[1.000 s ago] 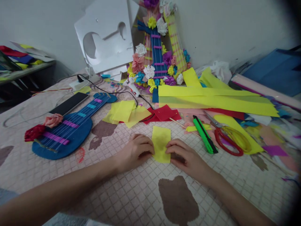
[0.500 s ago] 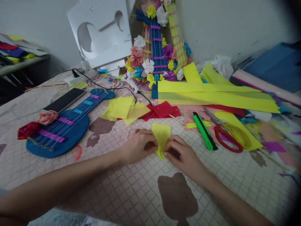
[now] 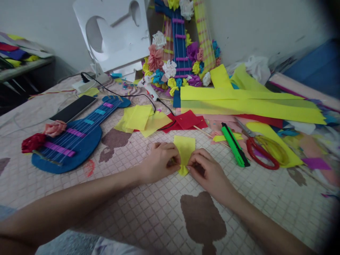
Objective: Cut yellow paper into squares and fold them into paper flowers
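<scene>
Between my hands is a small yellow piece of crepe paper (image 3: pixel 185 146), its upper part flat and its lower part gathered narrow. My left hand (image 3: pixel 165 159) pinches its left edge at the gathered spot. On the opposite edge, my right hand (image 3: pixel 204 169) is closed in a pinch too. Below the fingertips a short crinkled end fans out. Just behind lie yellow paper squares (image 3: pixel 139 117) and red paper squares (image 3: pixel 188 120). A green utility knife (image 3: pixel 235 144) is to the right of my right hand.
Red-handled scissors (image 3: pixel 261 154) lie at right among paper scraps. A blue paper guitar (image 3: pixel 71 145) with two paper roses lies at left, beside a black phone (image 3: pixel 73 108). Behind are a glue gun (image 3: pixel 149 88), yellow strips (image 3: pixel 249 106), flower-trimmed guitars (image 3: pixel 182 46) and a white cut-out board (image 3: pixel 114 42).
The paper's lower part is drawn in more tightly, and its end now flares below the fingers. Both hands keep their pinch. The whole view has shifted slightly.
</scene>
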The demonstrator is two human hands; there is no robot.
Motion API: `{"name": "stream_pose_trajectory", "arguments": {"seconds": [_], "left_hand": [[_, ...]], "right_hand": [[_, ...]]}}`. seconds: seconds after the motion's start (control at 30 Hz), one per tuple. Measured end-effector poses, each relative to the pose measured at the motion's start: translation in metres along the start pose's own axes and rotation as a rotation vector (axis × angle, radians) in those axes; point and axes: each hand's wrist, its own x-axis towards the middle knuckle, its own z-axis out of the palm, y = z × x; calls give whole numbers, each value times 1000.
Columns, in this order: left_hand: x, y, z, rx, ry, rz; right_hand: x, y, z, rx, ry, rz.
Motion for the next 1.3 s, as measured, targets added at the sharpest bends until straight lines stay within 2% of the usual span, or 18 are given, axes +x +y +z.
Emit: {"name": "stream_pose_trajectory", "arguments": {"seconds": [0.63, 1.3], "left_hand": [[0, 4, 7, 29, 90, -36], [0, 5, 9, 43, 105, -51]], "right_hand": [[0, 1, 6, -120, 47, -27], [-1, 2, 8, -129, 51, -19]]}}
